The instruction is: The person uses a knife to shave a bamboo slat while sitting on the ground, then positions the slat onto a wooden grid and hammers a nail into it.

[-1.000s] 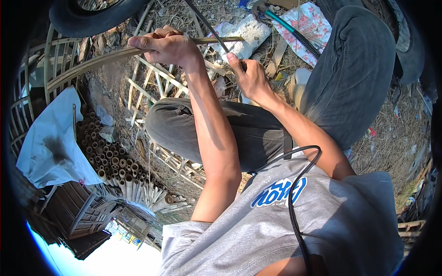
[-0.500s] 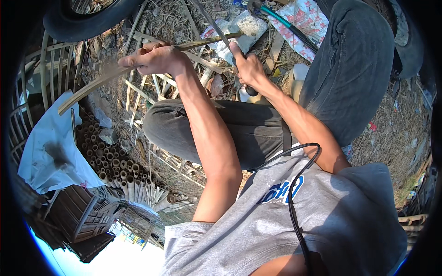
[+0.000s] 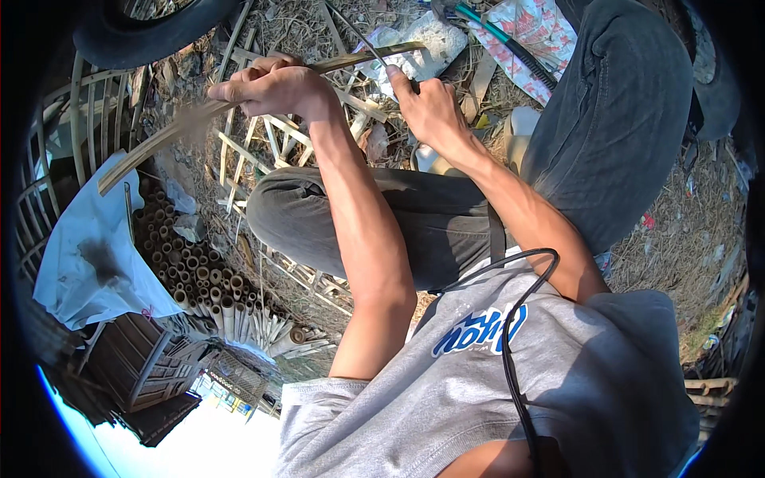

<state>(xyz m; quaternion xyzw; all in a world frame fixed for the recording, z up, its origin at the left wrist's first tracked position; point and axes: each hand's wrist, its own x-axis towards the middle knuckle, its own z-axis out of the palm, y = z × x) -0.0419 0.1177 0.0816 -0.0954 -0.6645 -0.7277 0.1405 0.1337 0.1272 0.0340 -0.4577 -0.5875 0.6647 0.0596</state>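
Note:
My left hand [image 3: 271, 84] is closed around a long, thin bamboo strip [image 3: 151, 153]. The strip slants from the lower left up to the right, and its far end passes above my right hand [image 3: 432, 111]. My right hand is closed on the handle of a thin dark blade [image 3: 358, 33], which points up and to the left and crosses the strip near its right end. The handle itself is hidden in my fist. Both hands are held over my bent knees in dark trousers [image 3: 414, 223].
A bamboo lattice frame [image 3: 263, 147] lies on the straw-littered ground under the hands. A stack of cut bamboo tubes [image 3: 195, 275] and a white cloth [image 3: 88, 247] lie at left, with a black tyre [image 3: 135, 32] at top left. A green-handled tool [image 3: 510, 44] lies at the top.
The left end of the bamboo strip has dipped lower. My right hand has moved up a little toward the strip's right end.

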